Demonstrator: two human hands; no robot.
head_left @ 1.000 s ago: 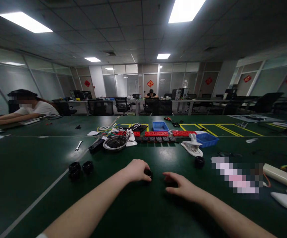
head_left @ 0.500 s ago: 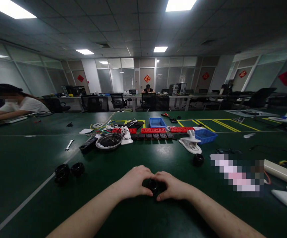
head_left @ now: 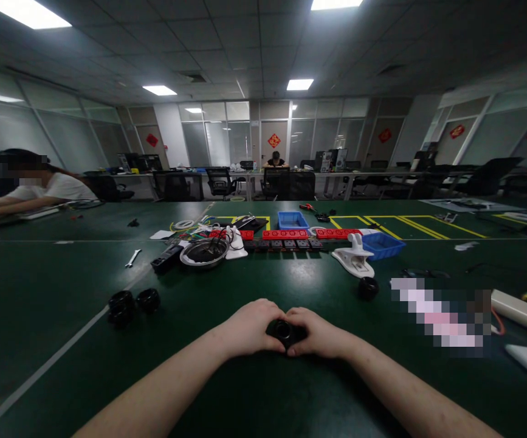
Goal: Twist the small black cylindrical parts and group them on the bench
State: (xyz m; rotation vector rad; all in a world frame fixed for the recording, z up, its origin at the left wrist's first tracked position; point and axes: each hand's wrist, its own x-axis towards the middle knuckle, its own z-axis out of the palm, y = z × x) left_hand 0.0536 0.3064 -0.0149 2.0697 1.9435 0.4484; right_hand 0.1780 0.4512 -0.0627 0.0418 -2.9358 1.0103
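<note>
A small black round part (head_left: pixel 284 330) with a ring-shaped opening sits between my two hands, low over the green tabletop or resting on it; I cannot tell which. My left hand (head_left: pixel 256 326) curls round its left side, thumb in front and fingers behind. From the right, my right hand (head_left: pixel 314 333) grips it the same way. The fingertips of both hands meet at the back, and the thumbs almost touch at the front. Much of the part is hidden by the fingers.
Several black round parts (head_left: pixel 148 300) cluster at the left, and another black round part (head_left: pixel 368 288) lies right of my hands. Beyond are a wrench (head_left: pixel 132 258), a metal bowl (head_left: pixel 203 263), red power strips (head_left: pixel 285 234), a white clip base (head_left: pixel 353 261) and a blue bin (head_left: pixel 384 245).
My thumbs have drawn closer together around the black part, whose ring opening now faces me more. The whole view has shifted slightly, moving the table things a little right and up.
</note>
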